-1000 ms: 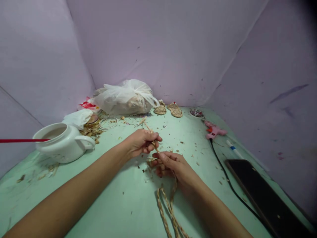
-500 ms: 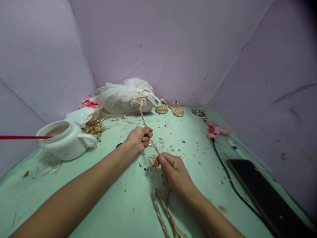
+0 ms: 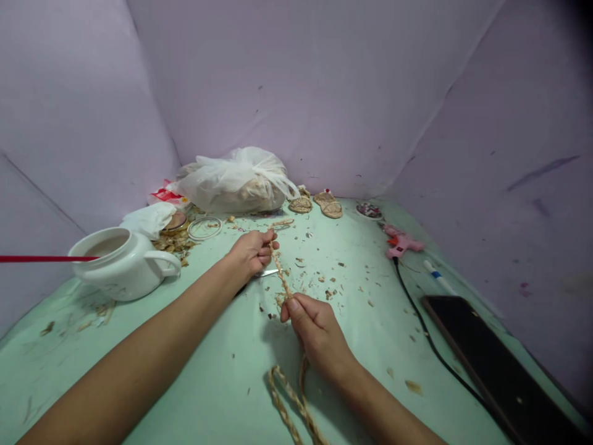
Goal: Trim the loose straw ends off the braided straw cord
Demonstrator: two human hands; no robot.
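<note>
A thin braided straw cord (image 3: 281,272) runs between my two hands above the green table. My left hand (image 3: 254,252) is closed on it, with a short end of the cord showing just past the fingers. Nearer to me, my right hand (image 3: 310,321) pinches the same cord between thumb and fingertips. From below my right hand the rest of the cord hangs and loops down to the bottom of the view. Beside my left hand lies a metal blade (image 3: 267,272), partly hidden by that hand and wrist.
On the left stands a white pot (image 3: 130,269) with a red stick. Behind are a white plastic bag (image 3: 236,185) and woven straw pieces (image 3: 328,205). To the right lie a pink glue gun (image 3: 402,242) with a black cable, a marker (image 3: 439,278) and a black phone-like slab (image 3: 495,371). Straw scraps litter the table.
The far end of the cord has dropped from in front of the bag toward the table. My left hand has shifted slightly left and up; my right hand slightly left and down. The blade shows more.
</note>
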